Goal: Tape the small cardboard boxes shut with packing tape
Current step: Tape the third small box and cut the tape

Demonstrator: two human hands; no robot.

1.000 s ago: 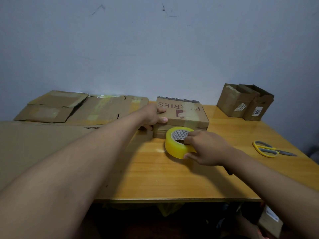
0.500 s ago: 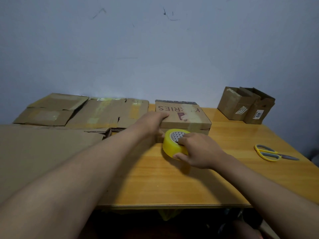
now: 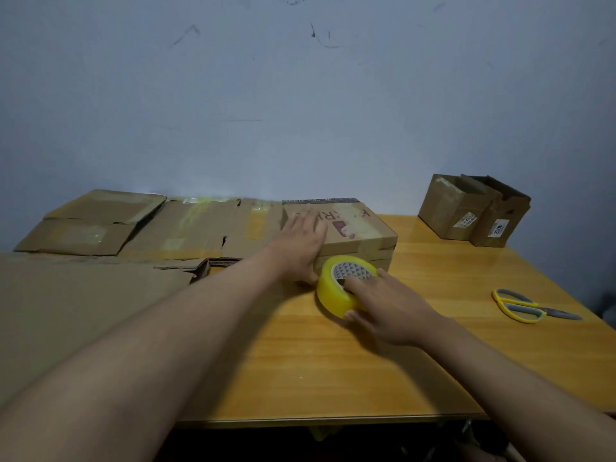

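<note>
A small flat cardboard box with red lettering on its lid lies at the back middle of the wooden table. My left hand rests flat on the left part of the lid, fingers straight. A yellow roll of packing tape stands tilted against the box's front. My right hand grips the roll, fingers hooked into its core and thumb under its rim.
Flattened cardboard sheets cover the table's left side and hang over its edge. Two small open boxes with white labels stand at the back right. Yellow-handled scissors lie on the right. A wall rises right behind the table.
My left hand slid from the box's left front corner up onto its lid and flattened there. The tape roll and my right hand moved closer to the box's front.
</note>
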